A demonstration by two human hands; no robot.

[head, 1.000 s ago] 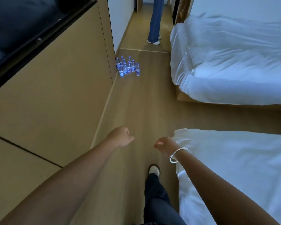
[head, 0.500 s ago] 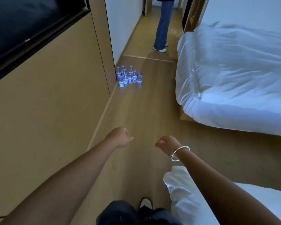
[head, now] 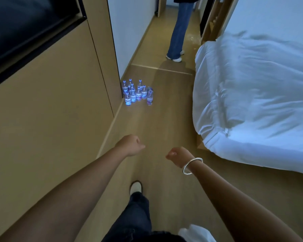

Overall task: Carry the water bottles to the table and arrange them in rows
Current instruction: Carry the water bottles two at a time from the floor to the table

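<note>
Both your arms reach forward, bare to the edge of view, the left coming in from 7 o'clock and the right from 5 o'clock. Your left hand (head: 131, 145) sits just left of centre, fingers curled into a loose fist that holds nothing, thumb toward 3 o'clock. Your right hand (head: 177, 155) is just beside it at 3 o'clock, slightly lower, also curled and holding nothing, with a bangle (head: 192, 165) round the wrist. One leg steps ahead at 6 o'clock, its shoe (head: 136, 187) between your forearms.
</note>
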